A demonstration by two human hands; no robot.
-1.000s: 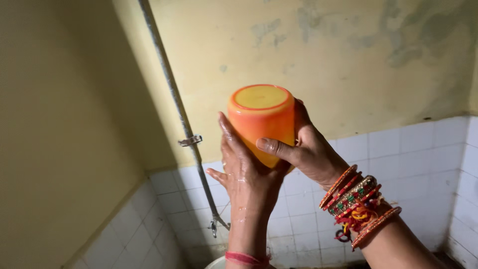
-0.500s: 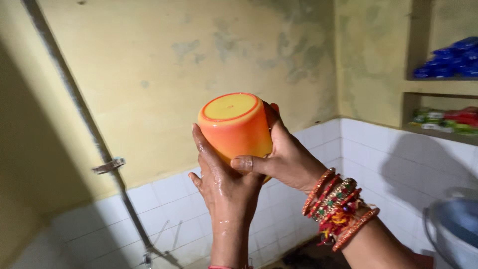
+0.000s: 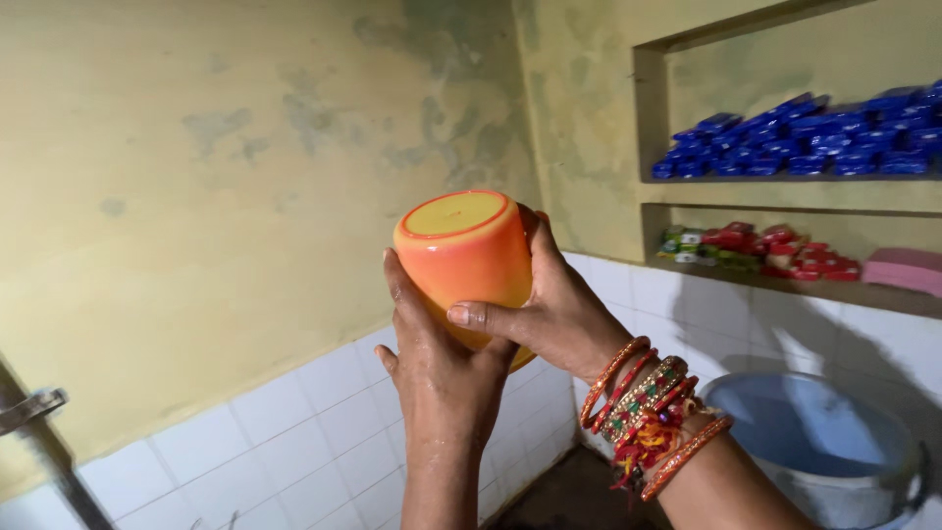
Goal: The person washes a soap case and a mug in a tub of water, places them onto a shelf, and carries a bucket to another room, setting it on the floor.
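Nearest, the left hand (image 3: 437, 358) cups the lower left side of the upturned orange cup (image 3: 466, 257) while the right hand (image 3: 549, 309) grips its right side, its base tilted up-left toward the far wall (image 3: 196, 177).

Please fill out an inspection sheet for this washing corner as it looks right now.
Surface: white wall tiles under stained yellow plaster; dark floor.
Job's things: orange plastic cup, held upside down, base facing up.
Clutter: white bucket at lower right.
Grippers: left hand cups the cup's side from below; right hand wraps its far side, bangles on that wrist.
Cables: nothing seen; a metal pipe with a clamp at lower left.
Surroundings: wall niche shelves with blue packets, red and green packets, and a pink block.
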